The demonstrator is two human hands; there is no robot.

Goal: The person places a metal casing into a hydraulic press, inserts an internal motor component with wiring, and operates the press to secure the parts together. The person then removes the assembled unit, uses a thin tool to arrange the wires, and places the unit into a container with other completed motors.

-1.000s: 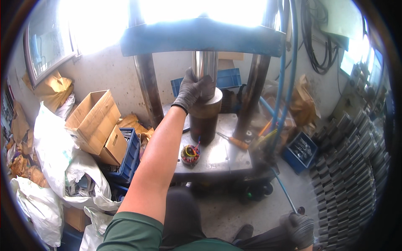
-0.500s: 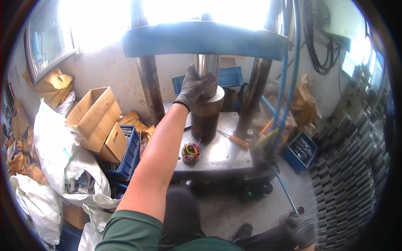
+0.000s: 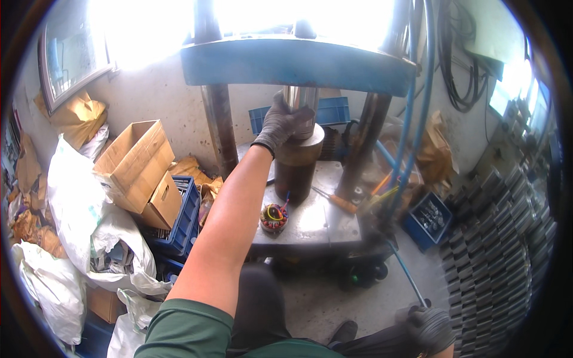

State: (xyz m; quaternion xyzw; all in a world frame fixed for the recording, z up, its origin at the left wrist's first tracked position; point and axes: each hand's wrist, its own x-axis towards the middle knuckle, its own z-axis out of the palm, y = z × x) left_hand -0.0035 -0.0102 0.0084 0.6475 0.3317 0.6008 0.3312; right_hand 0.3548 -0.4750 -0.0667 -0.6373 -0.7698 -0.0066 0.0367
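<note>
My left arm reaches forward, and the gloved left hand (image 3: 280, 124) wraps round a shiny metal cylinder (image 3: 300, 98) below the blue crossbeam (image 3: 292, 64) of a press. Under that hand a thick, dark steel cylinder (image 3: 296, 170) with a pale top rim stands upright on the press's metal plate (image 3: 316, 230). The hand hides where the two cylinders meet. At the lower right, my gloved right hand (image 3: 431, 329) is closed round the near end of a blue lever rod (image 3: 407, 274). A small round container of coloured wires (image 3: 274, 219) sits on the plate.
A wooden-handled tool (image 3: 342, 203) lies on the plate's right side. Cardboard boxes (image 3: 136, 158), white sacks (image 3: 83, 209) and a blue crate (image 3: 190, 215) crowd the left. Stacked metal parts (image 3: 501, 256) and a blue bin of metal pieces (image 3: 428, 219) stand right. Blue hoses (image 3: 418, 107) hang beside the press.
The whole view has shifted slightly. Both hands keep their holds, the left on the shiny cylinder and the right on the lever rod.
</note>
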